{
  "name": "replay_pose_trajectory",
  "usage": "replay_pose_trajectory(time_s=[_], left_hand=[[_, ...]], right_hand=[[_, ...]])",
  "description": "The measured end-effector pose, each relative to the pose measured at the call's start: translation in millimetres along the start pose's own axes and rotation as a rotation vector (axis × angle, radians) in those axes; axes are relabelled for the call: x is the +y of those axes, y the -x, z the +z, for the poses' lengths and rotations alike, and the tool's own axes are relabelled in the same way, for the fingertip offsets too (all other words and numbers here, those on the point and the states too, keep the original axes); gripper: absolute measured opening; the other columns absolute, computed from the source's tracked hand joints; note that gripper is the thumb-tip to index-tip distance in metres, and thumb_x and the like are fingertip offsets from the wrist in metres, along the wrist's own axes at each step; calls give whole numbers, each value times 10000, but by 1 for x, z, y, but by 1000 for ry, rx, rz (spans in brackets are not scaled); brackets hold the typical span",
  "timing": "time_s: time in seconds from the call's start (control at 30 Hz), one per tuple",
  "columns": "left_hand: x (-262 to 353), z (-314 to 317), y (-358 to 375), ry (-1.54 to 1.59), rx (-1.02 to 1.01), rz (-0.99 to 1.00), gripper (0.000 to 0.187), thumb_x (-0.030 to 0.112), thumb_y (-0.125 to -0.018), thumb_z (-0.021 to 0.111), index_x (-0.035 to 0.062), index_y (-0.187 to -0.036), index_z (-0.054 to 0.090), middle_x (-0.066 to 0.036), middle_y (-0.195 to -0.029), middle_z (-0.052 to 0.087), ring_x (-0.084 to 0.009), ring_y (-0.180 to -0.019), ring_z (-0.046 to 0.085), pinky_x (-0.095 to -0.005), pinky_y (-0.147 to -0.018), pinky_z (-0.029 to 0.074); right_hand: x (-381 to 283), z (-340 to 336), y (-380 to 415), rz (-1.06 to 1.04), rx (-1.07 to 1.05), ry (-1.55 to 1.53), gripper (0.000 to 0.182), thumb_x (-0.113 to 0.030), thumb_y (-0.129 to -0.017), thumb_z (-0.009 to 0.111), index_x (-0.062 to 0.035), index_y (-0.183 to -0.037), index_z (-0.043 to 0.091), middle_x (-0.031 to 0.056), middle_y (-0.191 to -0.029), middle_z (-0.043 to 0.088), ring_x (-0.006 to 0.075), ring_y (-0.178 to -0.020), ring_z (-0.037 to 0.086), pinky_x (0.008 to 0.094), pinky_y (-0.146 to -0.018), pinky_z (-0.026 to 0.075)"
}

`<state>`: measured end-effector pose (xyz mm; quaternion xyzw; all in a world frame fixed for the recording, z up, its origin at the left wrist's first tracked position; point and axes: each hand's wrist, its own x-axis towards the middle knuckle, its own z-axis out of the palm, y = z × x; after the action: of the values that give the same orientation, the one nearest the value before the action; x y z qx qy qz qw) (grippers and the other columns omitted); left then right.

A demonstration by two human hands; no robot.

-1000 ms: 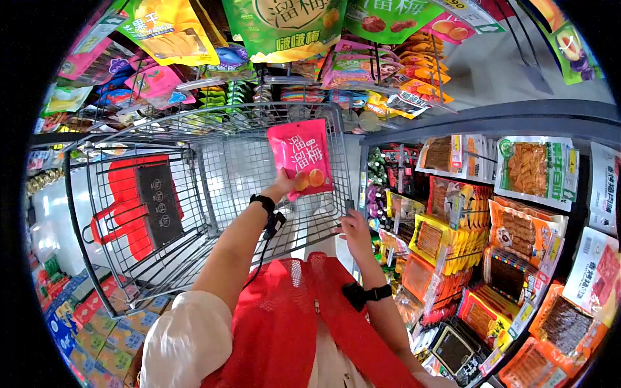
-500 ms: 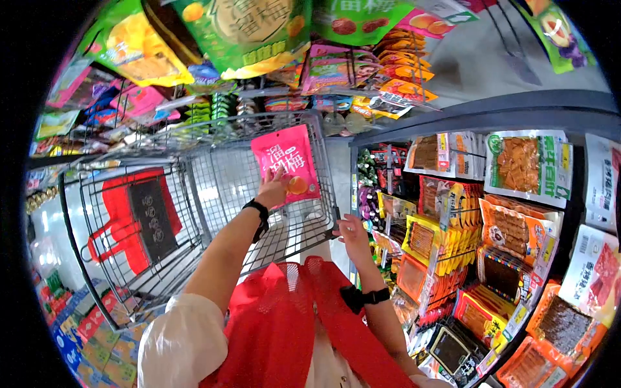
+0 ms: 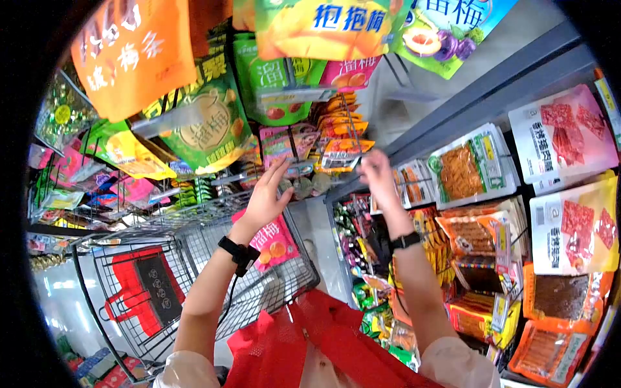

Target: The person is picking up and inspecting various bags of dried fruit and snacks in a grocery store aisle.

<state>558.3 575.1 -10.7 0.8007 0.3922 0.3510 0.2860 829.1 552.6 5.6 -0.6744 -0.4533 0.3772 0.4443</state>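
My left hand [image 3: 264, 199] is raised over the shopping cart [image 3: 304, 268], its fingers stretched out with nothing in them. Below it, a pink pouch of dried plums [image 3: 277, 244] lies in the cart, partly hidden behind my left wrist. To the right, my right hand [image 3: 378, 173] is lifted in front of the shelves, near an orange snack packet [image 3: 346, 154]. Motion smears its fingers, so I cannot make out their state. Green plum pouches [image 3: 206, 129] hang beyond my left hand.
A red bag with a dark panel [image 3: 155, 288] sits in the cart's left part. Large orange [image 3: 132, 61] and yellow-green [image 3: 330, 29] pouches hang overhead. Packaged dried meat [image 3: 462, 169] fills the right-hand rack, below a dark metal beam [image 3: 466, 84].
My left hand has left the pink pouch and risen toward the hanging packets. My right hand has moved up from the cart's edge. The view has tilted upward.
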Motion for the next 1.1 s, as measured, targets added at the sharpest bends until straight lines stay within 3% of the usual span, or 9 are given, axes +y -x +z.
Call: replay_pose_trajectory(time_s=[0.07, 0.2, 0.27, 0.3, 0.4, 0.6, 0.73, 0.9, 1.1], left_hand=[[28, -7, -41, 28, -14, 44, 542, 58, -720, 569, 23, -1218, 359, -169, -1273, 352, -322, -1167, 346, -357, -952, 306], [80, -4, -99, 119, -93, 109, 522, 50, -736, 553, 24, -1220, 360, -167, -1287, 335, -321, -1182, 331, -360, -965, 290], [96, 0, -107, 35, -156, 116, 507, 72, -731, 560, 14, -1202, 381, -173, -1284, 335, -328, -1165, 348, -372, -956, 297], [94, 4, -106, 26, -168, 106, 507, 72, -731, 560, 14, -1202, 381, -173, -1284, 335, -328, -1165, 348, -372, -956, 297], [83, 11, -93, 63, -303, -16, 499, 8, -731, 550, 42, -1203, 393, -159, -1295, 330, -300, -1198, 322, -362, -981, 271], [63, 28, -54, 111, -308, -237, 456, 40, -743, 565, 31, -1175, 420, -158, -1266, 371, -310, -1157, 376, -349, -951, 319], [67, 36, -57, 160, -316, -271, 447, 36, -749, 556, 33, -1175, 421, -152, -1256, 386, -297, -1158, 377, -347, -952, 316], [85, 41, -77, 151, -300, -237, 431, 26, -745, 548, 21, -1160, 431, -155, -1246, 394, -298, -1156, 379, -348, -949, 316], [90, 46, -75, 182, -272, -174, 421, 8, -744, 532, 9, -1152, 428, -165, -1223, 408, -303, -1149, 385, -347, -949, 312]], right_hand=[[0, -6, -71, -241, 192, -166, 488, -283, -743, 646, 31, -1045, 427, 95, -950, 505, 169, -898, 471, 294, -794, 386], [-59, -22, -177, -275, 267, -158, 339, -117, -744, 623, 0, -1026, 476, 106, -993, 525, 176, -904, 492, 296, -780, 415], [-59, -40, -228, -549, 291, 137, 739, -399, -700, 660, 17, -1218, 337, 165, -1147, 460, 231, -1050, 434, 295, -894, 322], [-72, -43, -233, -745, 227, 51, 684, -373, -715, 652, 17, -1201, 368, 142, -1153, 463, 216, -1049, 436, 298, -899, 321], [-24, -50, -314, -689, 17, 79, 597, -332, -741, 635, 19, -1169, 411, 133, -1147, 469, 211, -1060, 430, 303, -896, 327], [-31, -15, -300, -586, -86, -389, 478, -252, -754, 635, 14, -1113, 465, 114, -1124, 492, 191, -1026, 458, 300, -866, 354], [-16, 8, -301, -750, 168, -395, 355, -163, -751, 641, 19, -1031, 519, 66, -995, 571, 138, -877, 527, 263, -786, 400], [-6, 23, -282, -668, 690, -270, 293, -207, -837, 542, 39, -995, 546, 79, -865, 617, 125, -786, 550, 257, -691, 435], [-42, -6, -223, -553, 671, -414, 238, -171, -868, 471, 24, -978, 554, 99, -932, 584, 165, -858, 533, 290, -760, 418]])
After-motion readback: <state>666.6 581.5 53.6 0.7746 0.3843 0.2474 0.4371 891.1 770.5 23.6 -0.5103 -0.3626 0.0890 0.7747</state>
